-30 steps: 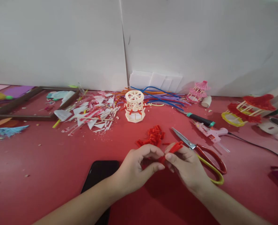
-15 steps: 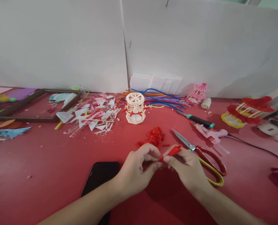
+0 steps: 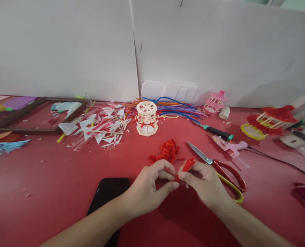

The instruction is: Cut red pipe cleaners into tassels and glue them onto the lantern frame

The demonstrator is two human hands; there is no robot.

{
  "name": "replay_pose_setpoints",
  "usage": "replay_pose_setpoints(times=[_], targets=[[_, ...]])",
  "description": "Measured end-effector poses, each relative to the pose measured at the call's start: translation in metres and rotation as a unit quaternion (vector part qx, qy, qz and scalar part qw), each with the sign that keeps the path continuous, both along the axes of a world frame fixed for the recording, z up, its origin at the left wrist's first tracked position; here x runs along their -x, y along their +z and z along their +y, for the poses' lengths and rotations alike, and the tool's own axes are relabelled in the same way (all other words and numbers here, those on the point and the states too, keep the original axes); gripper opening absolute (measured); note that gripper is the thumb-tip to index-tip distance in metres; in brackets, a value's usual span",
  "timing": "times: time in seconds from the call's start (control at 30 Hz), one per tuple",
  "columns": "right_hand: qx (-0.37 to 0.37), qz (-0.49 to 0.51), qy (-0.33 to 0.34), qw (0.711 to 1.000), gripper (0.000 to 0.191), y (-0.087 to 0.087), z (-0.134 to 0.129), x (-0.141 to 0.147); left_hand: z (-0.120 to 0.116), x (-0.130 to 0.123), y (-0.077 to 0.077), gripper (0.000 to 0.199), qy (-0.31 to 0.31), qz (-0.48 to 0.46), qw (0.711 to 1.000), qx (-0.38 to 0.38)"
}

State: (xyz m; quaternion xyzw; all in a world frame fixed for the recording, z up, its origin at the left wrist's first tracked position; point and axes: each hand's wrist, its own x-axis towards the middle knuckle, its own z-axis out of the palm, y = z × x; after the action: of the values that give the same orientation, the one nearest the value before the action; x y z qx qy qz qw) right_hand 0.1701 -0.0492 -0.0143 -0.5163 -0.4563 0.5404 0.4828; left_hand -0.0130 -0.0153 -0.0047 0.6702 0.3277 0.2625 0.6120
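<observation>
R hand (image 3: 206, 181) pinched a bunch of red strips (image 3: 189, 164) btwn thumb & fingers, ends sticking up past the fingers. L hand (image 3: 152, 190) was just beside it, curled, thumb apart fr. the fingers, tips close to the bunch's lower end; can't tell if they gripped it. The 2 hands were over the red tabletop (image 3: 65, 192), w/ a pile of cut red pcs (image 3: 168, 151) just beyond & 1 loose pc (image 3: 180, 159) to its right.

Scissors (image 3: 209, 160) lay just right of R hand, blades together & pointing away, 1 loop red, 1 yellow, the yellow partly hidden. Beyond: pink glue gun (image 3: 229, 145) w/ cord, & a black-handled tool (image 3: 217, 132) w/ green ends. Black phone (image 3: 108, 192) lay by the left forearm, which hid part of it.

Further back, a cream lattice model (image 3: 146, 118) stood upright, spoked top, short red bits round its middle. To its left: scrap heap (image 3: 103, 125), then brown frame (image 3: 26, 131). Behind: coloured pipe cleaners (image 3: 178, 106) nr white sheets (image 3: 170, 91) against the wall. Off right: pink tiered model (image 3: 215, 102), pale tube (image 3: 224, 113), red-&-yellow model (image 3: 268, 121).
</observation>
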Motion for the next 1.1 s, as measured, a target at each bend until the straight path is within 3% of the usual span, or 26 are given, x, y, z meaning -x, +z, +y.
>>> replay_pose_setpoints(times=[0.1, 0.3, 0.5, 0.57, 0.7, 0.77, 1.0, 1.1], targets=[[-0.033, -0.055, -0.009, 0.998, 0.019, 0.003, -0.001, 0.001, 0.001, -0.002, 0.000, 0.021, 0.022, 0.015, 1.000, 0.002], [-0.036, -0.067, -0.007, 0.997, 0.012, 0.001, -0.001, 0.005, -0.001, -0.005, -0.002, 0.014, 0.086, 0.039, 0.995, -0.032], [-0.063, -0.108, 0.011, 0.992, 0.013, -0.002, -0.001, 0.005, 0.000, -0.003, -0.003, 0.011, 0.074, 0.053, 0.993, -0.070], [-0.108, -0.165, 0.016, 0.980, 0.016, -0.002, -0.002, 0.003, 0.001, -0.003, -0.002, 0.011, 0.069, 0.065, 0.994, -0.063], [-0.258, -0.261, 0.029, 0.930, 0.015, -0.001, -0.004, 0.001, 0.002, -0.006, -0.002, 0.012, 0.046, 0.068, 0.997, 0.015], [-0.285, -0.276, 0.031, 0.917, 0.010, -0.001, -0.005, 0.000, 0.004, -0.008, -0.002, 0.012, 0.036, 0.065, 0.996, 0.049], [-0.159, -0.331, 0.055, 0.929, 0.007, 0.006, -0.001, -0.012, 0.012, -0.007, -0.002, 0.020, 0.076, 0.017, 0.990, 0.115], [-0.140, -0.400, 0.098, 0.901, 0.016, 0.010, -0.001, -0.021, 0.016, -0.005, -0.003, 0.031, 0.120, -0.086, 0.970, 0.195]])
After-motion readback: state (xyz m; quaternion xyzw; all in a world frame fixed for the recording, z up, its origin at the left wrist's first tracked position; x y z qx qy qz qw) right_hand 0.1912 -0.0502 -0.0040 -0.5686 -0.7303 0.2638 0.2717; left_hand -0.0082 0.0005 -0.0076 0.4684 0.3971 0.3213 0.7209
